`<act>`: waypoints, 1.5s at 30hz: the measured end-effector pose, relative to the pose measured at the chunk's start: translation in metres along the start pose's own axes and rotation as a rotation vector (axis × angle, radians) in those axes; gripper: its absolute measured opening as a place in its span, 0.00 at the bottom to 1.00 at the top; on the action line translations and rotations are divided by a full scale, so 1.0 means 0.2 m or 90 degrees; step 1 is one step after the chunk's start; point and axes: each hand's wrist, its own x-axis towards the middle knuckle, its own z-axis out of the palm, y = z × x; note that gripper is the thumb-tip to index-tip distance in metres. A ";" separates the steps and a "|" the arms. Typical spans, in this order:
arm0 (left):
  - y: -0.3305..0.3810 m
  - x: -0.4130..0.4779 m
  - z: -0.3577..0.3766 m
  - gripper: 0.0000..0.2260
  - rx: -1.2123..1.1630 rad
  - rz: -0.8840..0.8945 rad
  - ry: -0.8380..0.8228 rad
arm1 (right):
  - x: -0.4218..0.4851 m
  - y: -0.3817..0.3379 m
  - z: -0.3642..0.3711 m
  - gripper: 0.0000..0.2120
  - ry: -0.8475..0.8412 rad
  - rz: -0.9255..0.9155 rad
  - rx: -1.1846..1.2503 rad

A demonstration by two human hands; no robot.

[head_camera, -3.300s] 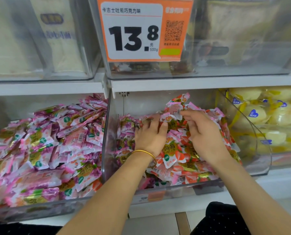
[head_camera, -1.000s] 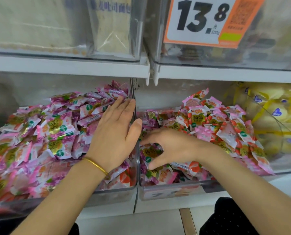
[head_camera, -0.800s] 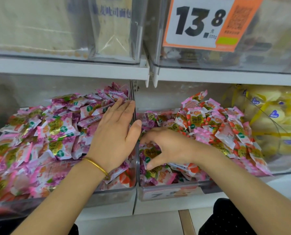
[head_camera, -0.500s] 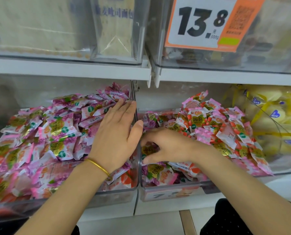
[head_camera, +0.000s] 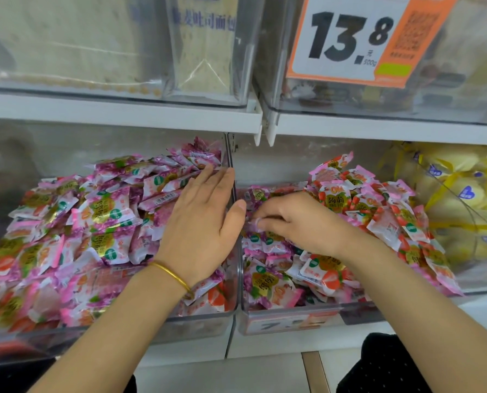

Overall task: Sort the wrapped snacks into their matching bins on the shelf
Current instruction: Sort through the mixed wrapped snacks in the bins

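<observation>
Two clear bins stand side by side on the lower shelf. The left bin [head_camera: 202,324] is heaped with purple-pink wrapped snacks [head_camera: 106,211]. The middle bin [head_camera: 293,321] holds red strawberry-print wrapped snacks [head_camera: 378,211] piled to its right and purple ones [head_camera: 262,282] at its left front. My left hand [head_camera: 199,225], a gold bangle at its wrist, lies flat with straight fingers on the purple pile, against the divider [head_camera: 231,165]. My right hand [head_camera: 299,219] reaches into the middle bin's left side with fingers curled, pinching a purple packet there.
A third bin [head_camera: 463,279] at the right holds yellow wrapped snacks [head_camera: 463,199]. An upper shelf [head_camera: 123,112] carries clear bins of bread and an orange price tag [head_camera: 358,38] reading 13.8. Floor shows below the shelf front.
Since 3.3 s ago my left hand crossed from the middle bin onto the purple pile. Over the last second my right hand crept up and left in the middle bin, fingers closing on a packet.
</observation>
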 end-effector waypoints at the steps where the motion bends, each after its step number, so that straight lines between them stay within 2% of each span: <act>1: 0.00 0.00 0.00 0.35 -0.002 0.000 0.000 | 0.00 0.00 0.00 0.11 0.049 -0.009 -0.009; 3: 0.00 0.00 0.00 0.35 -0.005 -0.002 -0.001 | 0.00 0.01 0.03 0.12 0.119 -0.027 -0.063; 4: 0.00 0.00 0.00 0.35 -0.005 -0.002 -0.002 | 0.00 0.02 0.05 0.13 0.118 -0.033 -0.112; 6: 0.00 0.00 0.00 0.35 -0.004 0.000 -0.001 | 0.01 0.03 0.11 0.14 0.024 -0.037 -0.184; 8: 0.00 0.00 0.00 0.35 -0.004 0.001 0.000 | 0.00 0.03 0.15 0.15 -0.073 -0.032 -0.151; 9: 0.00 0.00 0.00 0.35 -0.003 0.001 -0.001 | -0.01 0.02 0.14 0.15 -0.080 -0.030 -0.120; 12: 0.00 0.00 0.00 0.35 0.000 0.001 -0.003 | -0.05 0.01 0.09 0.13 0.015 -0.030 -0.062; 14: 0.00 0.00 0.00 0.35 -0.002 0.004 0.002 | -0.10 -0.03 0.05 0.10 0.007 -0.024 -0.036; 17: 0.00 0.00 0.00 0.35 -0.005 0.009 0.004 | -0.15 -0.10 0.06 0.20 -0.127 0.011 -0.085; 20: -0.01 -0.01 -0.02 0.37 -0.050 0.028 0.014 | -0.15 -0.13 0.12 0.25 -0.145 0.027 -0.115; 24: -0.02 -0.03 -0.14 0.27 -0.124 0.043 0.092 | -0.15 -0.11 0.14 0.20 -0.125 0.072 0.032; 27: -0.07 -0.07 -0.28 0.14 -0.091 0.067 0.162 | -0.15 -0.09 0.12 0.14 -0.012 0.146 0.247; 28: -0.08 -0.09 -0.32 0.09 -0.098 0.053 0.145 | -0.15 -0.10 0.12 0.13 0.022 0.159 0.277; 30: -0.10 -0.15 -0.39 0.04 -0.106 0.035 0.044 | -0.15 -0.12 0.15 0.12 0.035 0.155 0.148; 32: -0.12 -0.23 -0.40 0.06 -0.077 0.058 -0.087 | -0.16 -0.15 0.19 0.10 0.009 0.111 -0.056; 33: -0.13 -0.26 -0.39 0.11 -0.062 0.074 -0.141 | -0.17 -0.17 0.19 0.09 0.022 0.096 -0.097; 36: -0.16 -0.33 -0.34 0.27 -0.028 0.120 -0.237 | -0.19 -0.23 0.11 0.01 0.199 0.081 -0.043; 38: -0.17 -0.35 -0.32 0.31 -0.026 0.101 -0.254 | -0.21 -0.30 0.04 0.04 0.300 0.078 0.032; 39: -0.17 -0.35 -0.32 0.31 -0.026 0.092 -0.248 | -0.22 -0.35 0.02 0.06 0.315 0.063 0.052; 42: -0.18 -0.35 -0.34 0.23 -0.004 0.084 -0.211 | -0.21 -0.50 0.02 0.09 0.260 -0.056 -0.022; 45: -0.22 -0.36 -0.42 0.14 0.057 0.049 -0.210 | -0.13 -0.59 0.08 0.10 0.069 -0.146 -0.179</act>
